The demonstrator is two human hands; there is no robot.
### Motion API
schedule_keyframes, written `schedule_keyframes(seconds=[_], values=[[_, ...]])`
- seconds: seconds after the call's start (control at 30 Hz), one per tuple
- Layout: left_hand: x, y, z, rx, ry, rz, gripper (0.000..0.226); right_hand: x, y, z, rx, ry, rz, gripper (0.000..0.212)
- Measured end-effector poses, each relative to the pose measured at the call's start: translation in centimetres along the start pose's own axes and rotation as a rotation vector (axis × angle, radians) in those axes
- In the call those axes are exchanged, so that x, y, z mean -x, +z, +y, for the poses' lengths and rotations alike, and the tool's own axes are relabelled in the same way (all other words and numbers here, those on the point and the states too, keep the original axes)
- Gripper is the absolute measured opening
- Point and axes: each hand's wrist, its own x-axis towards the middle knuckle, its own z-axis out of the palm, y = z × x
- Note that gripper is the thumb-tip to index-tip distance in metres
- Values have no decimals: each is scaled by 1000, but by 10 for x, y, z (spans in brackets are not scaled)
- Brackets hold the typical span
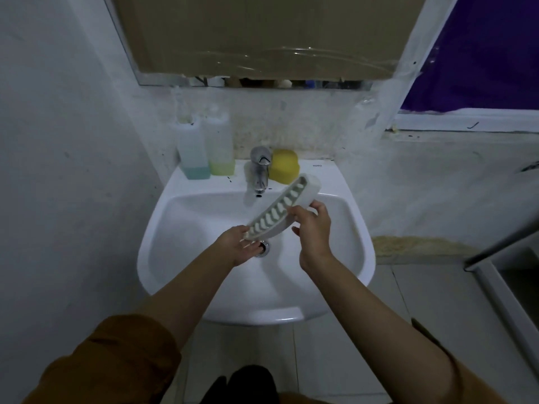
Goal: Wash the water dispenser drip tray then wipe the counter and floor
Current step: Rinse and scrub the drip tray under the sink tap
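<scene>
Over one sink (pixel 335 182): one drip tray (pixel 280 211), two hands' grip.

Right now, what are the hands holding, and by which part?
Both hold the drip tray above the sink: left hand under its near end, right hand pinching its middle edge.

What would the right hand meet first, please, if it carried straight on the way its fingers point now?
The right hand already grips the drip tray. Its fingers point up-left toward the faucet, probably the next thing met, though depth is unclear.
</scene>
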Motion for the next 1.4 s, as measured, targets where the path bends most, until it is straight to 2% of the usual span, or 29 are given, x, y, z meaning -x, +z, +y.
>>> schedule_keyframes(seconds=[0.23, 0.43, 0.6, 0.7, 0.8, 0.87, 0.9, 1.0, 1.07, 1.13, 1.3, 1.33, 1.4], values=[[-19, -5, -3, -6, -89, -45, 10, 2, 14, 16, 327, -229, -148, 25], [-33, -7, -5, -84, -114, -81, 36, 0, 16, 29, 521, -365, -262, 29], [-34, -10, -7, -80, -89, -50, 33, -1, 16, 34, 573, -350, -328, 31], [-36, -21, -2, 0, -48, -24, 17, -7, 14, 30, 473, -257, -289, 27], [-40, -34, 10, 89, 58, 28, 16, -20, 12, 25, 265, -5, -194, 20], [-43, -44, 21, 138, 151, 82, 15, -27, 9, 27, 220, 166, -175, 22], [-43, -49, 27, 148, 184, 94, 15, -28, 8, 29, 213, 234, -177, 24], [-41, -59, 41, 128, 252, 131, 15, -31, 8, 37, 221, 379, -146, 52], [-40, -63, 47, 128, 292, 157, 12, -33, 11, 39, 298, 377, -115, 60], [-41, -66, 51, 123, 336, 142, 12, -33, 18, 39, 451, 240, -108, 59], [-42, -58, 50, 146, 380, 116, 27, -33, 42, 18, 1060, -560, -188, 58], [-42, -54, 49, 152, 378, 110, 28, -34, 47, 13, 1146, -684, -189, 61], [-41, -46, 48, 158, 367, 85, 23, -38, 57, 4, 1271, -822, -195, 67]])
